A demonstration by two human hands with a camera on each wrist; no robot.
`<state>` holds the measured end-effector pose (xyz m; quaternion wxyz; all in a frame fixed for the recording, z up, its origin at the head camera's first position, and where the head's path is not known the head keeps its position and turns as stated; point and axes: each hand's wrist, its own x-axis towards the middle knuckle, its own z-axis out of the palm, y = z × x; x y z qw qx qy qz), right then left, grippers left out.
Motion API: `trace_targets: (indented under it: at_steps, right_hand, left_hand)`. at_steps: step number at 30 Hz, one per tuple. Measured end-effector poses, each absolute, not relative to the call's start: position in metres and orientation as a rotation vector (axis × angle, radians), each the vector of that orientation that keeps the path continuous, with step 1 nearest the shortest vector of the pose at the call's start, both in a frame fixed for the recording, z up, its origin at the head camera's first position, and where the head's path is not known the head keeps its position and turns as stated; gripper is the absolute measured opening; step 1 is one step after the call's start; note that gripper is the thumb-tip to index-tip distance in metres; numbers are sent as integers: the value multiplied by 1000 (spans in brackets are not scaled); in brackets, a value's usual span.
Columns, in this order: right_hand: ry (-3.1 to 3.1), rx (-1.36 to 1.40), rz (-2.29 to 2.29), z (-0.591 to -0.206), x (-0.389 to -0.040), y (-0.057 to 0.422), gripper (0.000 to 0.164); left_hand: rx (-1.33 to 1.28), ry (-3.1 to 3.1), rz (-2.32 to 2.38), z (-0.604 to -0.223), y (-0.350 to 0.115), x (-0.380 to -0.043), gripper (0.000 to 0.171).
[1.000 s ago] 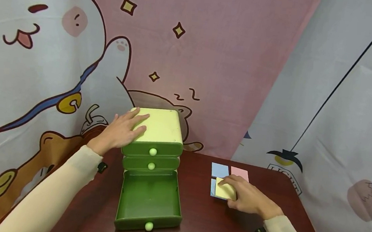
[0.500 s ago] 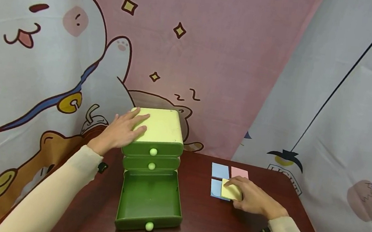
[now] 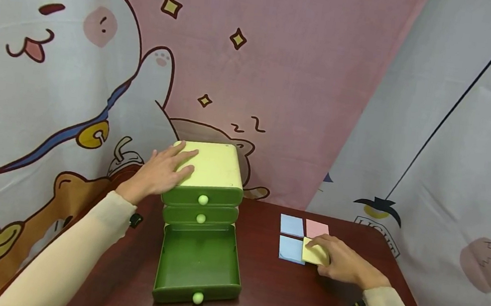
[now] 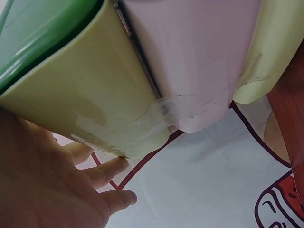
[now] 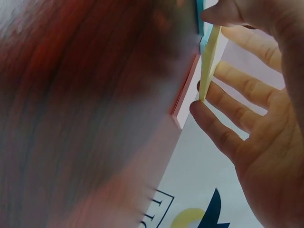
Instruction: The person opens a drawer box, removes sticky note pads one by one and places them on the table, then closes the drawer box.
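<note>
In the head view my left hand (image 3: 159,171) rests with spread, fairly straight fingers on the top of a small drawer cabinet (image 3: 218,167). The left wrist view shows those fingers (image 4: 111,173) along the cabinet's pale yellow side. My right hand (image 3: 344,259) pinches a yellow sticky note pad (image 3: 315,253) between thumb and fingers. The right wrist view shows this pad (image 5: 209,66) edge-on, fingertips along its rim. Left of it lies a blue sticky note pad (image 3: 291,249); behind are another blue pad (image 3: 292,225) and a pink pad (image 3: 316,228), partly covered by the hand.
The cabinet's bottom green drawer (image 3: 199,259) is pulled out toward me, with a round knob (image 3: 197,298) in front. Two upper drawers (image 3: 201,210) are pushed in further. A dark red-brown table (image 3: 270,297) carries everything, and a printed cloth (image 3: 290,77) hangs behind.
My right hand has slid the yellow pad to the right, off the front blue pad, which now shows fully beside it. My left hand stays in place on the cabinet.
</note>
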<state>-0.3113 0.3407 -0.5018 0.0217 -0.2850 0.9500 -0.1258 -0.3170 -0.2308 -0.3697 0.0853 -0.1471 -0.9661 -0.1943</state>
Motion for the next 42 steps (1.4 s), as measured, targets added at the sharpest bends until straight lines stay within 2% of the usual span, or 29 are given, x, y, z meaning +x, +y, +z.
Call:
trace_targets:
  at_steps: [20, 42]
  right_hand:
    - [2892, -857, -414, -508, -315, 362, 55]
    - [2868, -893, -423, -509, -316, 361, 55]
  left_hand:
    - [-439, -2895, -595, -368, -230, -317, 66]
    - [-440, -2893, -586, -371, -234, -319, 68]
